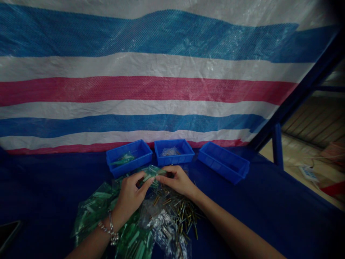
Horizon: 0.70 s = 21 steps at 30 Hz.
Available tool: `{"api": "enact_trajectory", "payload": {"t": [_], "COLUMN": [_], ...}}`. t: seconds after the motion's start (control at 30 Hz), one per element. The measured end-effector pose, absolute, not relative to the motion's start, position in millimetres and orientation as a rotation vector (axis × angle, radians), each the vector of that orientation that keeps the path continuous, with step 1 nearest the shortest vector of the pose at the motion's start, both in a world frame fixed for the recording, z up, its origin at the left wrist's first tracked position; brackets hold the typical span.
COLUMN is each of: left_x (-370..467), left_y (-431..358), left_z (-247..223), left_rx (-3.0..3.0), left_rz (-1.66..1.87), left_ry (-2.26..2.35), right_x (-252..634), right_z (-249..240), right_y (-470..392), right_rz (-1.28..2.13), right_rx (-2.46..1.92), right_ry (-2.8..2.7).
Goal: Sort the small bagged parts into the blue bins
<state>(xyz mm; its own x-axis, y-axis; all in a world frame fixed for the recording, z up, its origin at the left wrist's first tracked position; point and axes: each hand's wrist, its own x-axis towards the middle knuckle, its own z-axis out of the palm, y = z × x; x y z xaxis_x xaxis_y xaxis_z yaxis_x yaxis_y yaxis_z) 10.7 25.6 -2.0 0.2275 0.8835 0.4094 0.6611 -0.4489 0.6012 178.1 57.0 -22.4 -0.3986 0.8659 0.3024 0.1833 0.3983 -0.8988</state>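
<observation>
Between my two hands is a small green clear plastic bag (151,172), raised just in front of the bins. My left hand (131,190) pinches its left side between thumb and fingers. The right side is gripped by my right hand (176,180), thumb and fingertips closed on it. Below my left hand lies a heap of green plastic bags (136,239) with pale slim pieces inside. Under my right hand spreads a pile of thin brass-coloured and silvery metal pieces (185,214). Clear bags with silvery contents (163,226) lie between the two heaps.
Along the back stand a left blue bin (134,163) with green bags, a middle blue bin (175,158) with clear bags, and a right blue bin (223,167). A striped tarp (151,90) hangs behind the blue table (269,205). A dark flat object (9,233) sits far left.
</observation>
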Motion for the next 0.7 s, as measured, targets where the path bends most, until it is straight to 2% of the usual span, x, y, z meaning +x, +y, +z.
{"api": "enact_trajectory", "payload": {"t": [0.7], "left_x": [13.5], "left_y": [25.7], "left_z": [-2.2], "left_rx": [2.144], "left_rz": [0.940], "left_ry": [1.552], "right_x": [178.4], "right_z": [-24.8], "right_y": [59.7], "right_rz": [1.090], "right_rx": [-0.931], "right_ry": [-1.713]}}
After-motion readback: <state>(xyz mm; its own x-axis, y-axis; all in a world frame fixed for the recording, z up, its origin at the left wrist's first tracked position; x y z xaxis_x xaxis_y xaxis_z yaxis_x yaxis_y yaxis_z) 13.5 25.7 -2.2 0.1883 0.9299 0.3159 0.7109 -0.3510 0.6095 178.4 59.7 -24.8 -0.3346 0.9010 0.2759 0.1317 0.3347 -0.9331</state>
